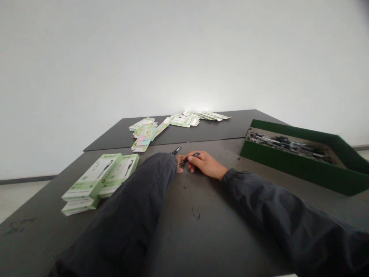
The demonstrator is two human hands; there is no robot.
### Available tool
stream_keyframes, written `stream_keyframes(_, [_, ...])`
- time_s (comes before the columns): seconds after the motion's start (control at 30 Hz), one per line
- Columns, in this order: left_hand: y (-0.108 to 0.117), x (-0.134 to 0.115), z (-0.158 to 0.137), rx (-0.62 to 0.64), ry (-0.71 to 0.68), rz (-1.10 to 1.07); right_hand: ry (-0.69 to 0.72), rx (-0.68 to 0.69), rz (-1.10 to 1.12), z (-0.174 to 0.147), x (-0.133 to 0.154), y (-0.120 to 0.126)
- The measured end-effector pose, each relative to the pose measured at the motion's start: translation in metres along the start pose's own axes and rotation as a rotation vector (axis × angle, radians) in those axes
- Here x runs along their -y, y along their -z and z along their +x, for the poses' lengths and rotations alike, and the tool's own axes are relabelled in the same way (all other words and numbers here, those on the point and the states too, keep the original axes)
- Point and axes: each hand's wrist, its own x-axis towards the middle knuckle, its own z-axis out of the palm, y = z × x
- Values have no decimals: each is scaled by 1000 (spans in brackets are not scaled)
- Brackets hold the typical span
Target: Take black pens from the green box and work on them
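Observation:
My right hand (208, 165) is closed, its thumb and fingers pinching a dark pen (196, 155) that lies slantwise just over the table. Touching the other end of that pen is my left hand (180, 163), with its fingers bent round it; the sleeve covers most of this hand. A second pen (176, 150) pokes out beyond the left cuff, and whether it rests on the table or is held there I cannot tell. Left of my left forearm, white-and-green pen boxes (96, 171) are stacked on the table.
On the right stands a long green open box (294, 169) with many loose pens (288, 145) inside. Flattened pen cartons (181, 120) lie along the far side of the dark table (198, 238). Colourful cartons (145, 134) are heaped at the far left. A white wall rises behind.

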Motion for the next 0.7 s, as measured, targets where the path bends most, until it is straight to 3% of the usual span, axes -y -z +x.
stream_keyframes(0.23, [-6, 5, 7, 25, 27, 36, 0, 1, -5, -1, 2, 0])
stream_keyframes(0.7, [5, -6, -4, 12, -2, -18, -6, -4, 0, -1, 3, -1])
